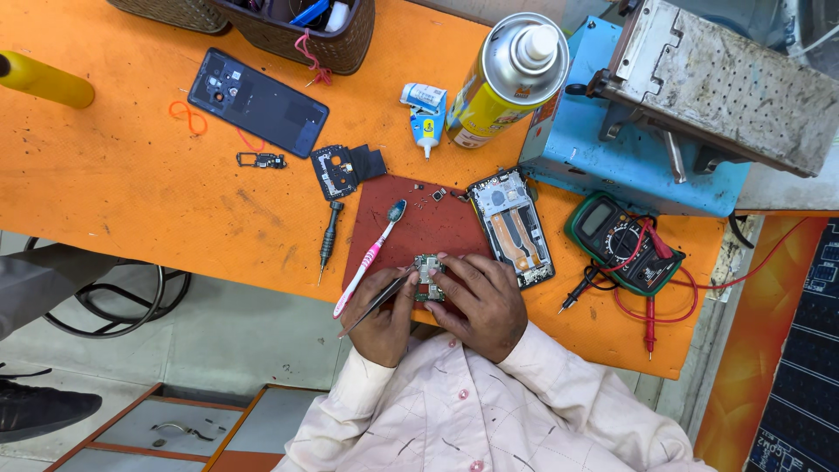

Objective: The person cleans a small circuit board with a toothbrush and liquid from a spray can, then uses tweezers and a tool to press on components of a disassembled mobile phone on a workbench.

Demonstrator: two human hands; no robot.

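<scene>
My left hand [383, 325] grips thin metal tweezers [377, 304], whose tips point at a small green circuit board [428, 278]. My right hand [482, 301] rests over the board's right side and holds it with its fingertips. The board lies at the near edge of a dark red mat [437, 223]. A pink and white toothbrush [371, 258] lies slanted across the mat's left side, just left of my left hand. An opened phone frame [511, 227] with orange ribbon cables lies just beyond my right hand.
On the orange table [131, 192] lie a black screwdriver [328, 238], a phone back cover [258, 102], black shield parts [345, 168], a glue tube [426, 114] and a spray can [511, 79]. A green multimeter [622, 240] with red leads sits right, below a blue machine [638, 149].
</scene>
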